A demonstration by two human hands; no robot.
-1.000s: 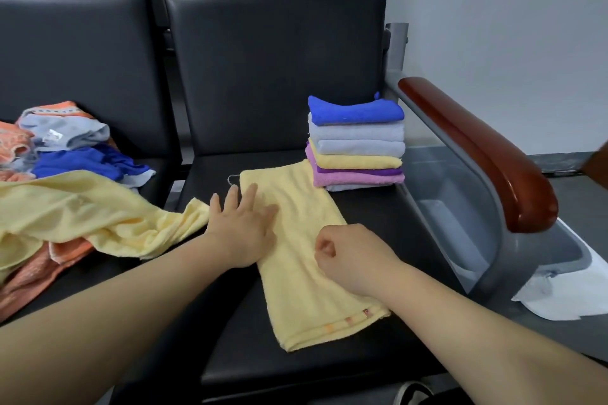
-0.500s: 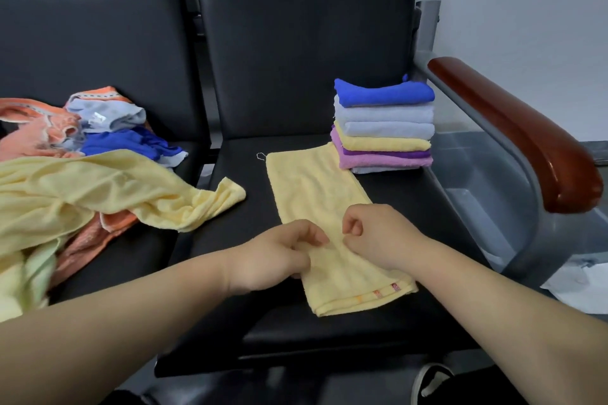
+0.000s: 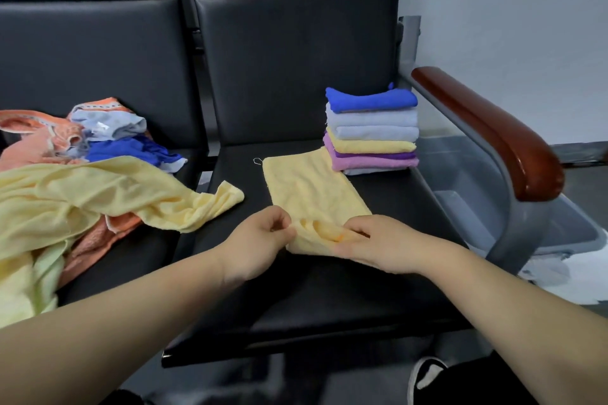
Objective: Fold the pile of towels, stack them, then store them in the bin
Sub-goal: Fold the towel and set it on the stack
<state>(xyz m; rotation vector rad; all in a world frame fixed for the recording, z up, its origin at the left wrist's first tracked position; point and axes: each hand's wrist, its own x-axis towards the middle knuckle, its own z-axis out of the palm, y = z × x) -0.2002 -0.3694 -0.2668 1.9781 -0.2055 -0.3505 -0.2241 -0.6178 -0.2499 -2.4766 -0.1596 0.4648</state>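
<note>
Here, a rumpled pile of unfolded towels (image 3: 82, 194) lies at nine o'clock. Centrally, the left hand (image 3: 260, 243) and right hand (image 3: 378, 246) both pinch the pale yellow terry towel (image 3: 312, 187) by its near edge. Uneven lifting could skew the fold or nudge the stack of folded towels (image 3: 371, 131) at one o'clock.

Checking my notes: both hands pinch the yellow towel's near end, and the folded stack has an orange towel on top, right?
Not quite: in the head view the folded stack has a blue towel on top, not orange. The left hand and right hand do pinch the near end of the yellow towel.
</note>
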